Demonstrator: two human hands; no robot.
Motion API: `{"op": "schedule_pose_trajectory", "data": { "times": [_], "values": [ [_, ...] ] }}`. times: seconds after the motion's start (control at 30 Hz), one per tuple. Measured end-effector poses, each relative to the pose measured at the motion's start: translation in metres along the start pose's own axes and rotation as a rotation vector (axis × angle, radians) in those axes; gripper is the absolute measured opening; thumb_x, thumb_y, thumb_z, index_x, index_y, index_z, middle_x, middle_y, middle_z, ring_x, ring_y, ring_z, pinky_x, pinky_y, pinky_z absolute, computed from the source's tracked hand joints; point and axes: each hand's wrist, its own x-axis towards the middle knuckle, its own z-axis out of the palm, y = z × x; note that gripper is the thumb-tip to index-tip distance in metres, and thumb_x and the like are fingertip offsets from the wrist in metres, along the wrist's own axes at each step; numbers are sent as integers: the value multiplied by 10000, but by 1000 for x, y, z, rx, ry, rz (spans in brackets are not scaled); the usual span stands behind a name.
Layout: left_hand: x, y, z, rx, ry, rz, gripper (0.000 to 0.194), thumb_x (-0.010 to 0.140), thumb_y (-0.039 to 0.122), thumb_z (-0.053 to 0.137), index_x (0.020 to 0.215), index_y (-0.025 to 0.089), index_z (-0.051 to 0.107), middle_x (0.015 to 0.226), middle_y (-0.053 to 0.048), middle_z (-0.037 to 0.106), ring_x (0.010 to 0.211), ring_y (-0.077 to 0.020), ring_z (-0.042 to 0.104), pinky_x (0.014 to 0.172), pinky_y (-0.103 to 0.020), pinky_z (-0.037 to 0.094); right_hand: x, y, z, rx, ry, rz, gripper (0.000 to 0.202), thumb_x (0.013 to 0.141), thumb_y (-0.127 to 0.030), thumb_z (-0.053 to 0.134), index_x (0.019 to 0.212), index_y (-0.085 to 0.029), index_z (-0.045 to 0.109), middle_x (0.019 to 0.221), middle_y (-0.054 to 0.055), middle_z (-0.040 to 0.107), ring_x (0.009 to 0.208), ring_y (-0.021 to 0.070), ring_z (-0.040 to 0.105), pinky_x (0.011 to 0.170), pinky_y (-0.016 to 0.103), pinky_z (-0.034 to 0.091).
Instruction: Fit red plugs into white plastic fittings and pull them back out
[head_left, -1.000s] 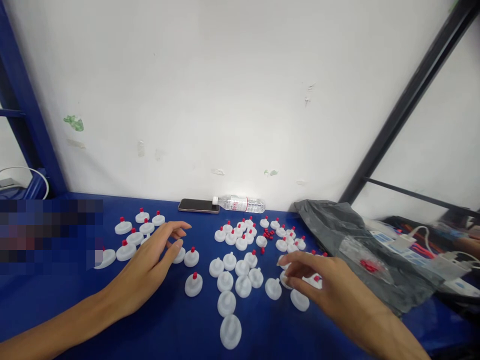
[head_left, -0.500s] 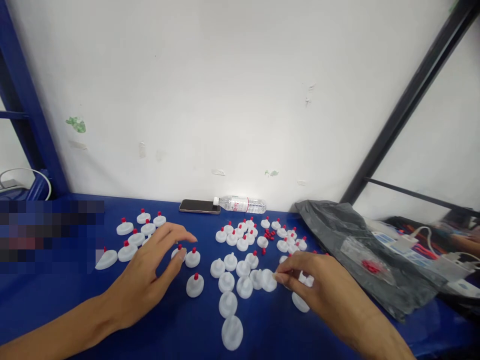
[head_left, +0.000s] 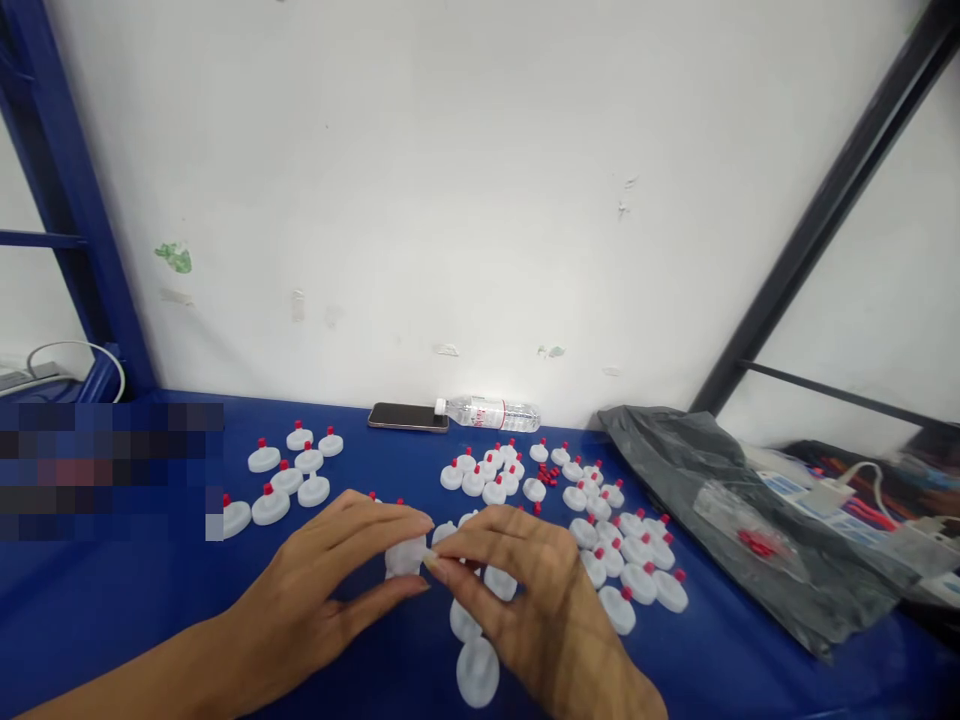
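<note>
Between my two hands is a white round nozzle cap [head_left: 406,557], turned on its side. My left hand [head_left: 337,575] has its thumb and fingers closed around the cap's wide rim. At the narrow nozzle end, my right hand [head_left: 517,580] pinches with thumb and forefinger, its tips almost meeting the left fingertips. Whether a red tip is on that nozzle is hidden by the fingers. Under and beside my right hand lie several white caps without red tips, including a near one [head_left: 478,672]. My hands partly cover others behind them.
Red-tipped white caps stand in groups at left [head_left: 270,505] and right [head_left: 637,582]. Small loose red tips [head_left: 549,475] lie among them. Against the wall are a phone [head_left: 409,417] and a water bottle [head_left: 491,413]. A grey plastic bag [head_left: 750,540] lies at right.
My right hand has moved left from the bare caps, bringing one white cap to my left hand. The left hand has shifted slightly right and closed around it.
</note>
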Motion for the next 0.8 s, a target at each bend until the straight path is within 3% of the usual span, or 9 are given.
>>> {"op": "schedule_pose_trajectory", "data": {
  "times": [0.17,0.3,0.53,0.8],
  "values": [
    [8,9,-4,-95,0,-67,261,1077,544,662,1302,429,728,1168,-12,840,1036,-214,822,1014,-335,643,7,0,-8,33,-57,211,22,921,-304,887,920,-294,867,826,-52,840,708,136,792,704,187,631],
    [13,13,-6,-108,-35,2,266,1109,503,620,1331,390,710,1179,-32,796,1019,-170,812,923,-228,651,8,-3,-6,62,-28,227,114,916,-385,895,928,-279,856,798,-56,831,691,118,767,710,172,609],
    [13,9,-5,-99,-37,118,264,1118,414,634,1352,307,693,1181,-52,741,1022,-154,797,913,-200,653,7,-6,0,60,-36,240,115,935,-324,877,868,-253,818,805,-50,818,702,110,750,711,172,570],
    [12,11,-6,-139,40,26,340,1052,477,739,1348,318,686,1128,-25,798,993,-171,804,897,-215,665,5,-6,5,119,-61,261,207,989,-421,809,874,-251,835,795,-19,827,692,122,764,713,186,590]
  ]
}}
